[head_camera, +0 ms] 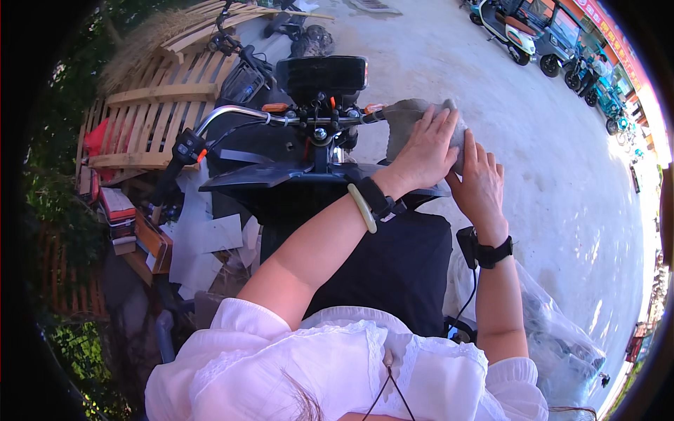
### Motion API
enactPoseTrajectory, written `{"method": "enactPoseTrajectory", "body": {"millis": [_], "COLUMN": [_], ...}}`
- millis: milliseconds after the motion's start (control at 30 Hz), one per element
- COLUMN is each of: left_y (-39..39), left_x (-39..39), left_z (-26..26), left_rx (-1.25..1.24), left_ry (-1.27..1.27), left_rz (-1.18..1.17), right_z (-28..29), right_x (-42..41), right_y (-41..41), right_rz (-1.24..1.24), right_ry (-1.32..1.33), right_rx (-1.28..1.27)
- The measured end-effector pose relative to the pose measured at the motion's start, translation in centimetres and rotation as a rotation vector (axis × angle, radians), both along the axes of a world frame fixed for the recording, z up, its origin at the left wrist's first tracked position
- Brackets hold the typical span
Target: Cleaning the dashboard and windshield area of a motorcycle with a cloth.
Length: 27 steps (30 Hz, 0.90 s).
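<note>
A grey cloth [403, 123] covers the right end of the chrome handlebar [234, 109], so the grip beneath it is hidden. My left hand [424, 152] reaches across and lies over the cloth, its fingers pressed around it. At the cloth's right edge, my right hand [479, 184] holds the fabric between thumb and fingers. The left grip [166, 181] is bare, with a black switch housing [188, 147] beside it. In the middle of the bar stands a dark display [322, 73], and an orange indicator [375, 108] sits close to the cloth.
Wooden pallets [158, 118] and another handlebar [231, 44] are on the left. Cardboard boxes [117, 205] and white sheets [221, 234] lie below them. Clear plastic wrapping [558, 337] is at lower right. Scooters [508, 34] and a person [597, 68] are across the concrete.
</note>
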<state>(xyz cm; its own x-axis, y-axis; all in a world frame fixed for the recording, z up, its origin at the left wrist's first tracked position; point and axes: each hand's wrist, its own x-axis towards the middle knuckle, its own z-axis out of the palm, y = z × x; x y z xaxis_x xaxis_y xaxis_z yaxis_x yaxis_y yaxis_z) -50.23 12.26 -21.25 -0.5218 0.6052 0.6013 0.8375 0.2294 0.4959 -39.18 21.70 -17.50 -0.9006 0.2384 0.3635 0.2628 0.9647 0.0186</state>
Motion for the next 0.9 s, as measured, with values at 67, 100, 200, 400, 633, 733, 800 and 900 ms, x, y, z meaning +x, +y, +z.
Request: {"method": "enactPoseTrajectory", "body": {"millis": [67, 100, 200, 400, 633, 733, 800, 900], "left_y": [0.2, 0.0, -0.2, 0.0, 0.9, 1.0, 0.7, 0.5], "left_x": [-0.3, -0.1, 0.9, 3.5, 4.3, 4.3, 3.9, 4.1], "left_z": [-1.4, -1.6, -2.1, -1.2, -3.1, -3.3, -3.2, -2.9], "left_rx": [-0.012, -0.015, 0.106, -0.086, -0.183, -0.124, -0.096, -0.083], "left_ry": [-0.059, -0.058, -0.020, 0.246, 0.495, 0.513, 0.492, 0.599], "left_rz": [-0.114, -0.118, -0.146, -0.191, -0.185, -0.211, -0.076, -0.010], "right_z": [-1.2, -1.5, -2.2, -2.2, -3.2, -3.6, -3.6, -3.6], "right_x": [0.0, 0.2, 1.7, 5.3, 8.0, 9.0, 9.3, 8.9], "right_y": [0.6, 1.0, 1.7, 2.5, 1.6, 1.7, 1.6, 1.4], "right_rz": [0.041, 0.068, 0.067, 0.011, -0.026, -0.092, -0.090, -0.073], "right_ry": [0.052, 0.101, 0.080, 0.001, 0.094, 0.099, 0.137, 0.190], "right_rx": [-0.040, -0.072, -0.086, 0.013, -0.026, -0.129, -0.148, -0.164]}}
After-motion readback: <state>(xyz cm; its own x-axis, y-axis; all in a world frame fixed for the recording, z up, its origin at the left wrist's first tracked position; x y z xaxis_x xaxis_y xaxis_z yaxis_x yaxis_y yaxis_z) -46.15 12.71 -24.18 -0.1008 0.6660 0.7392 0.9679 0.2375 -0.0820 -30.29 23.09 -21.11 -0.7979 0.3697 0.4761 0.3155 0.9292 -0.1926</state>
